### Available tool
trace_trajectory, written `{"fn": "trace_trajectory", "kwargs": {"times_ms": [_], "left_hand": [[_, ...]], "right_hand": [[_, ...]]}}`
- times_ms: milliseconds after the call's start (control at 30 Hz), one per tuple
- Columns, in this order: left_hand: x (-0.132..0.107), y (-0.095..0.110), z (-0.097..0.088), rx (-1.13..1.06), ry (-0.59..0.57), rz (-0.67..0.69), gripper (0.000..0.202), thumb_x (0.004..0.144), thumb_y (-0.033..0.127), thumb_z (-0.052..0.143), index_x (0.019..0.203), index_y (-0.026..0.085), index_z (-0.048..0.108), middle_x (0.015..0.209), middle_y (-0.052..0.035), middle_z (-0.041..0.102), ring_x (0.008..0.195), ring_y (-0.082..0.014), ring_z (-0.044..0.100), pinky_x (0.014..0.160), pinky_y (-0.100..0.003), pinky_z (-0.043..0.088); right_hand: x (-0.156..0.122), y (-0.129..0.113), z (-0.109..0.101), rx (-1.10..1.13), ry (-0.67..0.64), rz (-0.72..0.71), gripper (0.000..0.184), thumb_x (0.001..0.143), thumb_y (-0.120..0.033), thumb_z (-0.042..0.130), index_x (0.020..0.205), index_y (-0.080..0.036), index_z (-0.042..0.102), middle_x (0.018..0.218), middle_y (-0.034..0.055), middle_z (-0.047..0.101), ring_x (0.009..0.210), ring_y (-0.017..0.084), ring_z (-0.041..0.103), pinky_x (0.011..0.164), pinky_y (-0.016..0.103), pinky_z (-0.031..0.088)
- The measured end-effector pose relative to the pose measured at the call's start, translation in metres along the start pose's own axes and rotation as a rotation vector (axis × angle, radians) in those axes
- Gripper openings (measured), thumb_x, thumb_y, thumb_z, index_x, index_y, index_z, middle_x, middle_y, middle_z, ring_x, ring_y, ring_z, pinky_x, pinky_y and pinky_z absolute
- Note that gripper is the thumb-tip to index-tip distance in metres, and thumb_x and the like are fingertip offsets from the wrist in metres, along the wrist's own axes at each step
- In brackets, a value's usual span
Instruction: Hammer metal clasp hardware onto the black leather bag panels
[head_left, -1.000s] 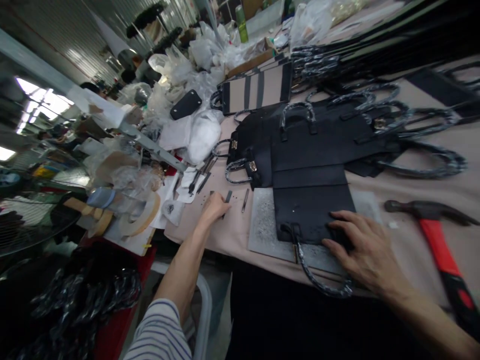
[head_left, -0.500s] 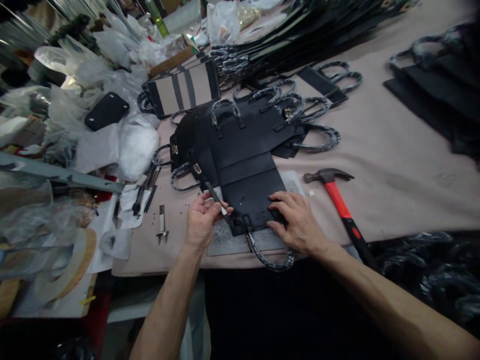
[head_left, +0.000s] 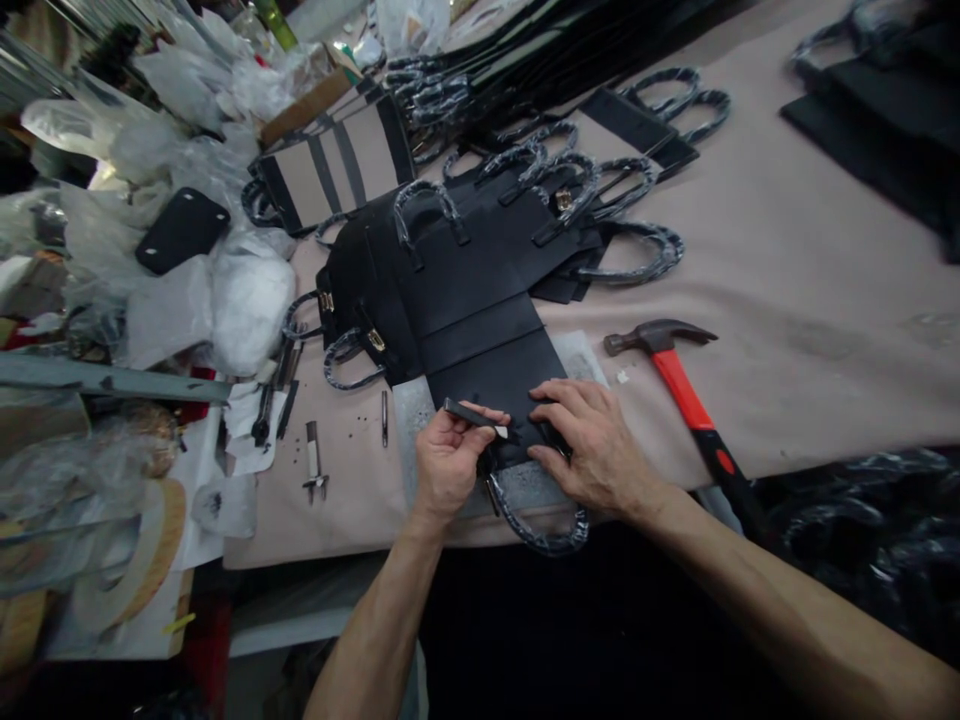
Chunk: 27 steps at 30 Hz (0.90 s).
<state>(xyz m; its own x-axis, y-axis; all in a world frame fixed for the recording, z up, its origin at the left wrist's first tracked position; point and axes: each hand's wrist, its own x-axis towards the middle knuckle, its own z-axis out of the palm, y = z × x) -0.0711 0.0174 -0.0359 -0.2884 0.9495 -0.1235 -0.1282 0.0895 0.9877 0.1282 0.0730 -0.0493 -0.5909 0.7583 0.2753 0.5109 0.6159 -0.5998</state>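
My left hand (head_left: 451, 458) pinches a slim dark bar-shaped tool (head_left: 471, 412) with a pale patch near one end. It is held tilted over the near end of a black leather bag panel (head_left: 487, 365). Spread and slightly curled, the fingers of my right hand (head_left: 592, 440) rest on the panel's right side, around a dark handle end partly hidden by them. From the panel's near edge a plastic-wrapped handle (head_left: 536, 535) loops toward me. A grey board (head_left: 411, 425) lies beneath the panel. My left hand hides where the tool's lower end points.
A claw hammer (head_left: 679, 385) with a red and black grip lies to the right. Left are a small caliper-like tool (head_left: 313, 460) and a thin metal rod (head_left: 385, 418). More black bag panels (head_left: 360, 290) are behind; plastic bags (head_left: 251, 305) clutter the far left.
My left hand has moved right with the bar-shaped tool, which now lies flatter over the panel. My right hand stays on the panel. The camera view has shifted slightly.
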Motion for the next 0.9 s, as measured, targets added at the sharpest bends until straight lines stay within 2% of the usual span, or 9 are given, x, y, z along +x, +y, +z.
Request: {"fn": "trace_trajectory", "kwargs": {"times_ms": [300,433,600,900], "left_hand": [[0.004,0.000,0.008,0.028,0.057,-0.016,0.024,0.084,0.031,0.079,0.096,0.019,0.062,0.097,-0.0052,0.078,0.092,-0.0218,0.078,0.089,-0.039,0.063],[0.004,0.002,0.009,0.060,0.037,-0.014,0.021,0.085,0.030,0.076,0.096,0.019,0.061,0.097,-0.0053,0.077,0.093,-0.0218,0.077,0.090,-0.038,0.063],[0.002,0.006,0.012,0.147,0.031,0.026,0.012,0.088,0.021,0.070,0.097,0.020,0.062,0.096,-0.0048,0.078,0.093,-0.0199,0.076,0.089,-0.033,0.061],[0.004,0.008,0.012,0.275,-0.026,0.063,0.009,0.089,0.017,0.066,0.097,0.021,0.063,0.095,-0.0045,0.078,0.092,-0.0198,0.075,0.091,-0.033,0.059]], "right_hand": [[0.001,0.001,-0.001,0.027,0.000,0.009,0.025,0.086,-0.029,0.069,0.110,-0.023,0.063,0.134,0.0119,0.062,0.129,0.035,0.051,0.110,0.058,0.037],[0.001,0.000,-0.001,0.014,0.006,0.005,0.025,0.087,-0.030,0.068,0.109,-0.023,0.061,0.134,0.0115,0.061,0.129,0.035,0.051,0.110,0.057,0.037],[0.000,0.000,-0.001,0.014,0.009,-0.005,0.026,0.086,-0.029,0.069,0.110,-0.023,0.061,0.133,0.0120,0.061,0.129,0.035,0.052,0.110,0.057,0.037],[0.000,0.000,-0.001,0.005,0.013,-0.005,0.025,0.086,-0.031,0.070,0.109,-0.023,0.061,0.133,0.0125,0.062,0.127,0.035,0.052,0.110,0.057,0.037]]}}
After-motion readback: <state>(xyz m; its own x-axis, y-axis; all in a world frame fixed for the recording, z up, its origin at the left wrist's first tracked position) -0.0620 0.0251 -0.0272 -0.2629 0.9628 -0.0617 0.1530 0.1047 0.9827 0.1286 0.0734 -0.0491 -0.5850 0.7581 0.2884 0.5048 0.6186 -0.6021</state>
